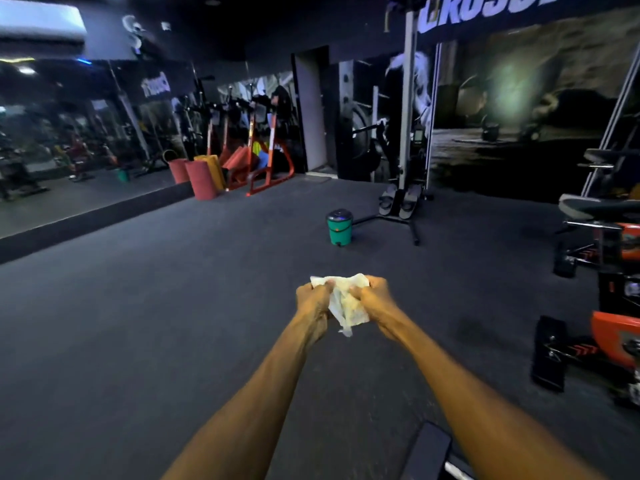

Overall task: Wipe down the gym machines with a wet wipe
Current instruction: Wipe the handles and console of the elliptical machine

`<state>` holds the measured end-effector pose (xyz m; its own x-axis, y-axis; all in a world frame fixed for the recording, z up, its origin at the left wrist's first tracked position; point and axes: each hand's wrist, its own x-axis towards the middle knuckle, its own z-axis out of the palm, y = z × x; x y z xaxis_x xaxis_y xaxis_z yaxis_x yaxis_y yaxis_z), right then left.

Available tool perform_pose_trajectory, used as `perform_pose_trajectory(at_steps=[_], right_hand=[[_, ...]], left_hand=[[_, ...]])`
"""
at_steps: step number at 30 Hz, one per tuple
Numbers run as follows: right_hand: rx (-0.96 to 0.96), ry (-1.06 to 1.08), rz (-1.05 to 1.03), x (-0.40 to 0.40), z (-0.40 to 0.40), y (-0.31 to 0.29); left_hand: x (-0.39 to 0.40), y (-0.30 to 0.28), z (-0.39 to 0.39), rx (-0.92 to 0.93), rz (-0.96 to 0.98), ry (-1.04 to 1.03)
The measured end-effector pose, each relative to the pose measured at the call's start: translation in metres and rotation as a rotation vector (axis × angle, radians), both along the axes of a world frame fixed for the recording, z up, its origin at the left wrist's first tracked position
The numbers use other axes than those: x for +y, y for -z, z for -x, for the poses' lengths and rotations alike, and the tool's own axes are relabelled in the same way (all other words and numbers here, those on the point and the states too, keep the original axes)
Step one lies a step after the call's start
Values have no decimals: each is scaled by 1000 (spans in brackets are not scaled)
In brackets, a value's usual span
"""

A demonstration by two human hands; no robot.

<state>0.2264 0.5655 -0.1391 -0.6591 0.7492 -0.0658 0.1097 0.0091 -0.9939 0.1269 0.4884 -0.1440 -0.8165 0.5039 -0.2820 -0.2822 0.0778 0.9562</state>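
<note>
Head view: two bare arms reach out over the dark gym floor [173, 323].
Wet wipe: one, white and crumpled, the wet wipe [346, 306] hangs between the two hands, in the air above the floor, touching no machine.
Left hand: the left hand [313, 296] has its fingers curled round the wipe's left edge.
Right hand: the right hand [374, 296] has its fingers curled round the wipe's right edge.
Bin: one green pedal bin [339, 227] with a dark domed lid, shut, stands on the floor beyond the hands; contents hidden.
Cable tower: one grey upright cable machine [405, 133] stands just behind the bin.
Orange machines: two orange-bodied machines [620, 337] at the right edge, partly cut off.
Orange frames: a cluster of orange frames [266, 157] by the far mirror [69, 140]; I cannot count them.
Rolled mats: at least two reddish rolled mats [201, 180] stand on end beside the frames.
Writing: big white letters "CROSS" [485, 8] on the wall, cut off by the top edge; the mirrored wording is too blurred to read.
</note>
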Motion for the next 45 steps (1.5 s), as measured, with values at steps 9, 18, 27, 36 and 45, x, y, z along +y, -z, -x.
perform_pose_trajectory(at_steps=[9, 18, 27, 36, 45], right_hand=[[139, 289, 397, 113, 108, -4], [281, 626, 488, 228, 141, -1], [288, 1059, 324, 348, 148, 14], [9, 1340, -103, 442, 86, 23], [-367, 1163, -101, 529, -16, 11]], left_hand=[[124, -1, 114, -64, -9, 340], [282, 5, 176, -16, -9, 412], [436, 7, 211, 208, 32, 679], [555, -5, 157, 575, -50, 1425], [703, 0, 42, 1246, -100, 1407]])
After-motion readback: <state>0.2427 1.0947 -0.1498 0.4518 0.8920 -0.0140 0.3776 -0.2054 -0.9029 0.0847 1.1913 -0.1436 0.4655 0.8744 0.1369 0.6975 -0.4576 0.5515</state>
